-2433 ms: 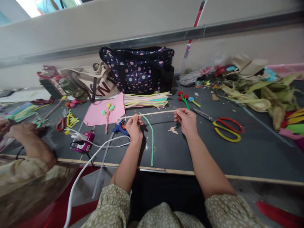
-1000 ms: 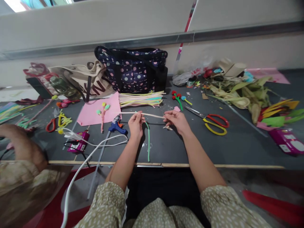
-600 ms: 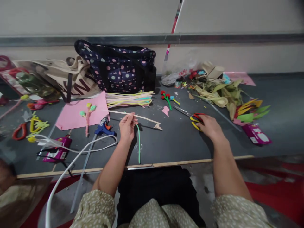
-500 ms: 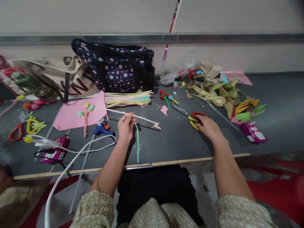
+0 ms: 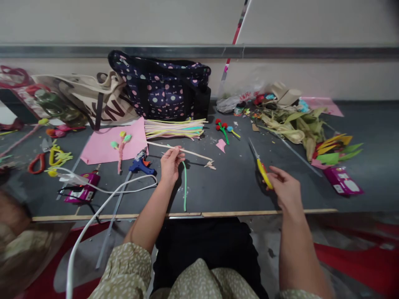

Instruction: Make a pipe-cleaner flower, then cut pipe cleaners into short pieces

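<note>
My left hand is closed, its fingertips pinching a thin cream pipe cleaner that slants down to the right. At its right end is a small cream tangle. A green pipe cleaner passes under the same fingers and hangs towards the front edge; whether it is gripped as well is hard to see. My right hand grips scissors by their yellow and red handles. Their blades look closed and point up and away to the left, apart from the pipe cleaners.
Pipe cleaners lie bundled before a dotted bag. A blue glue gun and white cable are left of my left hand. Pom-pom stems and dried husks lie farther back. Another person's arm shows at left.
My right hand has lifted and turned the scissors so their blades point more away from me, with the handles together. My left hand keeps its pinch. The whole view has shifted slightly.
</note>
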Motion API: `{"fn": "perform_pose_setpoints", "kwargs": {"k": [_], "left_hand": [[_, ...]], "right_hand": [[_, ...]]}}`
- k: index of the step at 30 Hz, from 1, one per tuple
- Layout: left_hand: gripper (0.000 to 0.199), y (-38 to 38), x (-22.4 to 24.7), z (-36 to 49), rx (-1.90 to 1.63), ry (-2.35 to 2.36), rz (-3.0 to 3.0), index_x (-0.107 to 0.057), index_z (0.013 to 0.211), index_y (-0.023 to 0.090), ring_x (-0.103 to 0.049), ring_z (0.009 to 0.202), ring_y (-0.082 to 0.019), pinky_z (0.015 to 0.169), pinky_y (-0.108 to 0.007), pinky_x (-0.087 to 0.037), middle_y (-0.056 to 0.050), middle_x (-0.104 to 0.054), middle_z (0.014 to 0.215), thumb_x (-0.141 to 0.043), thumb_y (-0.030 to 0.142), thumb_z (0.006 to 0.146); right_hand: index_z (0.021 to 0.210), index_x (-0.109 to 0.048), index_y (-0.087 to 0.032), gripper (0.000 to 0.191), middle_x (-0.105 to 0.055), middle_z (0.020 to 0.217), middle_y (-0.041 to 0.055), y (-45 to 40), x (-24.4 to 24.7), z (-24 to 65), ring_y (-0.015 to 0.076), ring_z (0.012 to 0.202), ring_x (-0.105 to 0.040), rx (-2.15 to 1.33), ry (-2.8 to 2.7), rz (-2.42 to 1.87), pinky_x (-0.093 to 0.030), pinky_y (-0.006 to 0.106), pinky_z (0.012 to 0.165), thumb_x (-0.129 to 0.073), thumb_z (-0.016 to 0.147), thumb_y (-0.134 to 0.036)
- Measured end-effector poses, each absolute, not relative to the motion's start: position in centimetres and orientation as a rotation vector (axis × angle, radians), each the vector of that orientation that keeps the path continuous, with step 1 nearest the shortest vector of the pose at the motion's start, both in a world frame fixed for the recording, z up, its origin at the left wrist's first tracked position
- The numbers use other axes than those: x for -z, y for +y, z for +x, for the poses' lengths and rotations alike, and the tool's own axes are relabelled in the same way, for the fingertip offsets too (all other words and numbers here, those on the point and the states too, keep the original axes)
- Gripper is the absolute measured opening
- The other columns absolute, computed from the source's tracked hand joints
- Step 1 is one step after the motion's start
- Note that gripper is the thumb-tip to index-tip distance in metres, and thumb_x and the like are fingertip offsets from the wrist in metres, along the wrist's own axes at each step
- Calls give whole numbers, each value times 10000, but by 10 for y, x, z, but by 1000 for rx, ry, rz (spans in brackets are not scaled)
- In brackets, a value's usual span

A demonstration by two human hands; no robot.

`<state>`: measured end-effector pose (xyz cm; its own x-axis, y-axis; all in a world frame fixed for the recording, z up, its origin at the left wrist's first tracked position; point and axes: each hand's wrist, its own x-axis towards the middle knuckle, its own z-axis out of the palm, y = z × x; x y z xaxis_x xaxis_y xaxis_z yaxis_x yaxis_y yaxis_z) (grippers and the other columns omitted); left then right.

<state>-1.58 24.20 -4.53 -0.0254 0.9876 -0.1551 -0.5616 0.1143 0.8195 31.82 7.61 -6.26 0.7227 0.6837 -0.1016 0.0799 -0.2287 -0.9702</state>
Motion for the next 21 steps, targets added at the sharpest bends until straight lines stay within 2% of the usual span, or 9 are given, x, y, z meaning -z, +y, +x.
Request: {"fn": "perform_pose_setpoints", "kwargs": {"k": [2, 5, 7, 9, 11, 13, 17, 19, 21], "left_hand": [[309, 242, 46, -16, -1375, 873, 631, -714, 787, 136, -661, 591, -80, 542, -176, -530, -47, -732, 804, -856, 355, 622], [309, 243, 48, -16, -1370, 880, 625, -713, 811, 132, -675, 604, -88, 551, -184, -532, -53, -741, 822, -848, 349, 636], [308, 243, 49, -16, -1368, 879, 626, -712, 823, 133, -682, 614, -91, 557, -183, -530, -52, -746, 825, -843, 344, 642], [301, 244, 50, -17, -1367, 872, 628, -710, 829, 137, -687, 625, -93, 569, -179, -533, -48, -750, 827, -840, 338, 646], [292, 244, 50, -18, -1365, 864, 627, -708, 830, 140, -691, 632, -94, 579, -177, -538, -45, -752, 826, -836, 333, 651], [285, 244, 50, -18, -1368, 858, 625, -708, 834, 142, -693, 632, -92, 584, -174, -541, -43, -753, 825, -833, 329, 658], [277, 243, 48, -19, -1371, 839, 623, -709, 846, 146, -696, 632, -90, 590, -172, -545, -42, -755, 833, -829, 324, 672], [273, 243, 47, -19, -1373, 830, 607, -708, 846, 144, -696, 629, -90, 585, -171, -545, -39, -753, 822, -830, 314, 670], [261, 243, 45, -19, -1375, 820, 575, -707, 840, 142, -694, 621, -89, 580, -169, -542, -35, -751, 807, -831, 294, 667]], "right_hand": [[990, -693, -227, 435, -665, 786, 31, 71, 58, 301, 139, 579, -593, -809, -526, -1483, -401, 215, 389, -818, 597, -366], [1021, -683, -259, 429, -625, 802, 7, 67, 52, 270, 81, 521, -504, -1034, -511, -1189, -328, 161, 330, -817, 631, -381], [1120, -650, -276, 513, -530, 682, -51, 68, 53, 248, 48, 411, -354, -1159, -520, -1091, -244, 148, 270, -810, 644, -384], [1191, -603, -278, 486, -394, 568, -104, 69, 55, 228, 41, 371, -278, -1187, -531, -1075, -265, 139, 278, -753, 730, -324], [1170, -594, -253, 406, -395, 576, -98, 71, 58, 212, 48, 394, -332, -1190, -563, -1062, -321, 142, 312, -700, 779, -270], [1138, -593, -233, 361, -474, 650, -65, 71, 59, 200, 64, 461, -434, -1203, -605, -1050, -381, 160, 356, -673, 786, -235], [1198, -542, -263, 475, -598, 911, 12, 66, 54, 181, 154, 736, -617, -1247, -666, -1000, -550, 288, 560, -668, 745, -195], [1237, -512, -286, 540, -598, 1008, 31, 63, 50, 173, 183, 842, -627, -1291, -657, -954, -568, 331, 633, -677, 731, -197], [1224, -516, -286, 491, -587, 989, 28, 60, 45, 167, 171, 801, -614, -1363, -623, -916, -552, 314, 601, -677, 762, -241]]}}
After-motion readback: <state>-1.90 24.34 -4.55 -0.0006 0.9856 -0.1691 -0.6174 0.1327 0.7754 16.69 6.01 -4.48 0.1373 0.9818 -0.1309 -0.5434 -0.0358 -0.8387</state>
